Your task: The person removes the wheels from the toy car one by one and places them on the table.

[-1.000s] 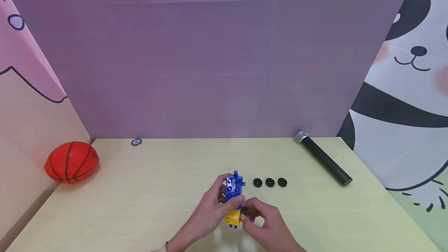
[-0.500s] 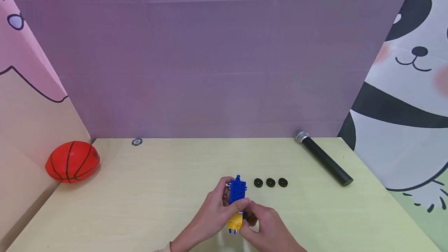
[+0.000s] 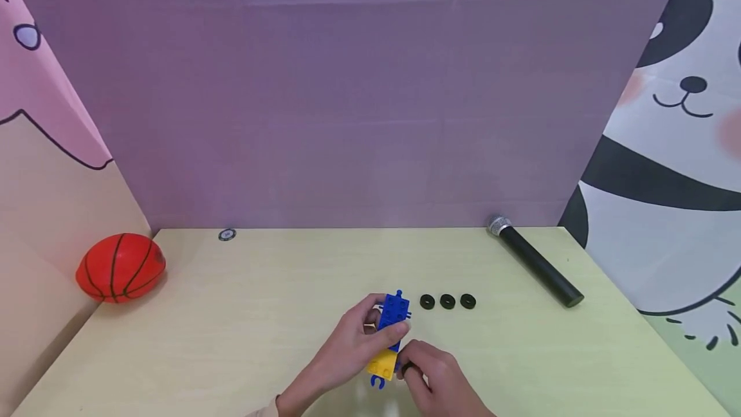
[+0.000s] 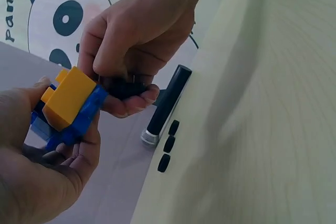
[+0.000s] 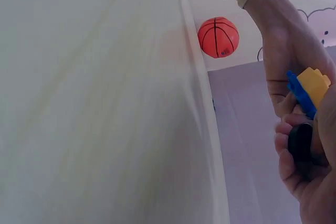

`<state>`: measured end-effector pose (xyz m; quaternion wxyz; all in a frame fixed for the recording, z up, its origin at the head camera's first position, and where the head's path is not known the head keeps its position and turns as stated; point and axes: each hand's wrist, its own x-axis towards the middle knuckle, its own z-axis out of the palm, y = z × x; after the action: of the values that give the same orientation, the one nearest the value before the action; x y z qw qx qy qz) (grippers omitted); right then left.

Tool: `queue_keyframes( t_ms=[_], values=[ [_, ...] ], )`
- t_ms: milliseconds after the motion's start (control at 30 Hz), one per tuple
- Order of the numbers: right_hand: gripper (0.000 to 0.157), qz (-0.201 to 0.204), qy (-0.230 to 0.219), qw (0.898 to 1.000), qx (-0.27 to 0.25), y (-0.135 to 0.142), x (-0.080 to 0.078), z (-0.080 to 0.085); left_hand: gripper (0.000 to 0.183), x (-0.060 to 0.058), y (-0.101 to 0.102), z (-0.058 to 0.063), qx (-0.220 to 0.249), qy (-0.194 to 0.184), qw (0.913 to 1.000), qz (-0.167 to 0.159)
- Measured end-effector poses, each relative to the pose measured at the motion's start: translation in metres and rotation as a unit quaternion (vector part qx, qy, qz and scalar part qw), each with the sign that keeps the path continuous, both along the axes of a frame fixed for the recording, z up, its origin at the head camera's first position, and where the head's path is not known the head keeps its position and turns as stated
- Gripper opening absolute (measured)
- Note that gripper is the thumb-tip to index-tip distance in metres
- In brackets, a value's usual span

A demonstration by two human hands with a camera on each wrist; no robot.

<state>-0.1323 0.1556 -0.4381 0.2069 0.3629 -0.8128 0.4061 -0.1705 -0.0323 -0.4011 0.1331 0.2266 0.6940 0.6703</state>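
My left hand (image 3: 353,346) grips a toy vehicle base (image 3: 395,309) made of blue studded blocks, its thumb across the top. A yellow brick (image 3: 382,363) sits on the near end, where a blue hook sticks out. Short blue pegs jut from the sides. Between the fingers of my right hand (image 3: 440,375) is a small black toy wheel (image 4: 126,88), held close beside the yellow end. The wheel (image 5: 301,142) shows edge-on in the right wrist view. Both hands are raised over the table. Three more black wheels (image 3: 448,302) lie in a row just beyond them.
A black microphone (image 3: 538,266) with a silver head lies at the back right of the pale table (image 3: 260,314). A red ball with black lines (image 3: 120,269) is at the left edge. A small round disc (image 3: 227,235) lies at the back edge.
The block base has tilted, its near end swinging left. My right hand has drawn slightly down and away from its side, and the wheel in its fingers shows more clearly.
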Motion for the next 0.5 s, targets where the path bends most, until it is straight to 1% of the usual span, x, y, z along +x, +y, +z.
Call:
queue_keyframes(
  t_ms=[100, 200, 300, 367, 433, 467, 500],
  values=[
    [0.032, -0.009, -0.039, 0.999, -0.007, 0.000, -0.001, 0.000, 0.050, 0.000, 0.001, -0.001, 0.017, -0.020, 0.9995, 0.014],
    [0.023, -0.004, -0.113, 0.994, -0.005, 0.003, 0.000, 0.004, 0.054, -0.001, 0.001, -0.002, 0.027, -0.036, 0.9986, 0.029],
    [0.014, 0.004, -0.189, 0.982, -0.016, 0.007, 0.000, 0.009, 0.056, -0.002, 0.000, -0.002, 0.033, -0.045, 0.9974, 0.046],
    [0.013, -0.007, -0.228, 0.973, -0.036, 0.008, 0.000, 0.014, 0.055, -0.003, 0.000, -0.002, 0.037, -0.054, 0.9965, 0.052],
    [0.013, -0.032, -0.224, 0.972, -0.058, 0.008, 0.000, 0.017, 0.054, -0.003, 0.000, -0.001, 0.041, -0.069, 0.9956, 0.049],
    [0.014, -0.049, -0.217, 0.972, -0.071, 0.008, 0.000, 0.019, 0.053, -0.003, 0.000, -0.001, 0.040, -0.077, 0.9952, 0.046],
    [0.016, -0.066, -0.198, 0.974, -0.082, 0.007, 0.000, 0.020, 0.052, -0.002, 0.001, -0.001, 0.042, -0.085, 0.9947, 0.039]
  ],
)
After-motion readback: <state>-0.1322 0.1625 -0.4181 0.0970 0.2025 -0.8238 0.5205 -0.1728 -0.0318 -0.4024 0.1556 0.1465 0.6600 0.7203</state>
